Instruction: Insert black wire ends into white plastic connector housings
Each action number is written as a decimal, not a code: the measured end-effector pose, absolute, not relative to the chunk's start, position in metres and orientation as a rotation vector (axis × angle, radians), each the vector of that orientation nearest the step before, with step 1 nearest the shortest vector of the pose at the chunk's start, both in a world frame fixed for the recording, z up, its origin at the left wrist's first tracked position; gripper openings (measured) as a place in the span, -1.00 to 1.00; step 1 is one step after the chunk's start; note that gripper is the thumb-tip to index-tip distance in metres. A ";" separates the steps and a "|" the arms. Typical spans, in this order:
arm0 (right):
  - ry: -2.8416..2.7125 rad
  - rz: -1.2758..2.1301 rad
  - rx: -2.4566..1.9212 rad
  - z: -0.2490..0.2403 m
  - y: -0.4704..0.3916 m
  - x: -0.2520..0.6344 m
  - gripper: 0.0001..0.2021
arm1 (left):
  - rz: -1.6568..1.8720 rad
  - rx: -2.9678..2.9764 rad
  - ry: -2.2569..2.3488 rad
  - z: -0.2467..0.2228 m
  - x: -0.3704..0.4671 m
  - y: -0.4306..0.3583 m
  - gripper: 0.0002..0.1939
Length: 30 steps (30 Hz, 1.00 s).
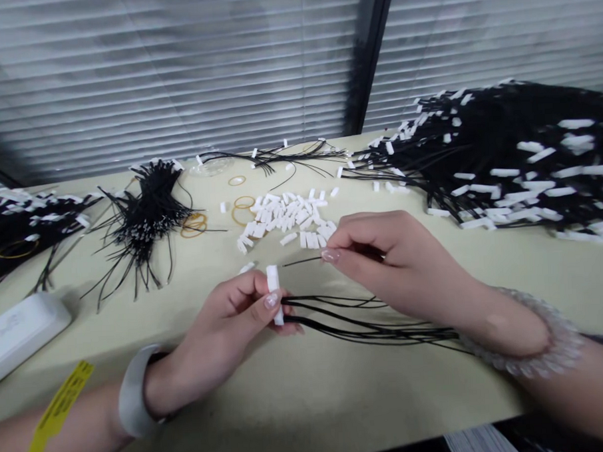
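Observation:
Between thumb and fingers, my left hand (245, 305) pinches a white connector housing (273, 280), held upright. Several black wires (346, 327) run from its lower part to the right, passing below my other hand. My right hand (383, 259) is closed in a pinch on a single thin black wire (303, 260). That wire's bare tip points left at the upper part of the housing, with a small gap between them. Just beyond both hands lies a loose heap of small white connector housings (291, 216) on the table (269, 400).
A big pile of black wires with white connectors (483, 151) fills the back right. At the left lie a wire bundle (153, 206), another wire pile (31, 218) and a white plastic device (26, 334). Rubber bands (243, 203) are scattered near the middle. Window blinds (199, 70) stand behind the table.

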State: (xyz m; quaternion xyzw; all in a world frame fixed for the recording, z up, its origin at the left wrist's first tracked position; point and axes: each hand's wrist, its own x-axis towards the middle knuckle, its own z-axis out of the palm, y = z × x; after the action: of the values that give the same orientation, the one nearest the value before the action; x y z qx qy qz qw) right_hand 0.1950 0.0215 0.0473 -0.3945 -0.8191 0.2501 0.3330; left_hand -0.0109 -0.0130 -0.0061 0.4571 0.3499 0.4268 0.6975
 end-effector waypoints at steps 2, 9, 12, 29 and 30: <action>-2.143 0.611 -1.013 0.046 0.022 0.194 -0.83 | 0.951 1.017 0.778 -0.006 -0.011 -0.013 -0.92; -2.254 0.182 -0.770 0.033 0.025 0.197 -0.87 | 0.945 1.030 0.804 -0.007 -0.011 -0.013 -0.90; -2.313 0.036 -0.751 0.027 0.025 0.197 -0.82 | 0.961 1.067 0.831 -0.006 -0.010 -0.015 -0.90; -2.385 -0.352 -0.760 0.021 0.019 0.181 -0.77 | 0.863 1.323 0.955 0.003 -0.002 -0.017 -0.82; -2.351 -0.380 -0.757 0.023 0.019 0.181 -0.79 | 0.879 1.304 0.950 0.003 -0.003 -0.016 -0.83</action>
State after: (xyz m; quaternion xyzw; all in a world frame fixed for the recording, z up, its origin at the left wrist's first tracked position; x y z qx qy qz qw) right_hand 0.1814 0.0185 0.0234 -0.2873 -0.8927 -0.1442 0.3160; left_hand -0.0028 -0.0165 0.0027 0.5641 0.4109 0.3801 0.6070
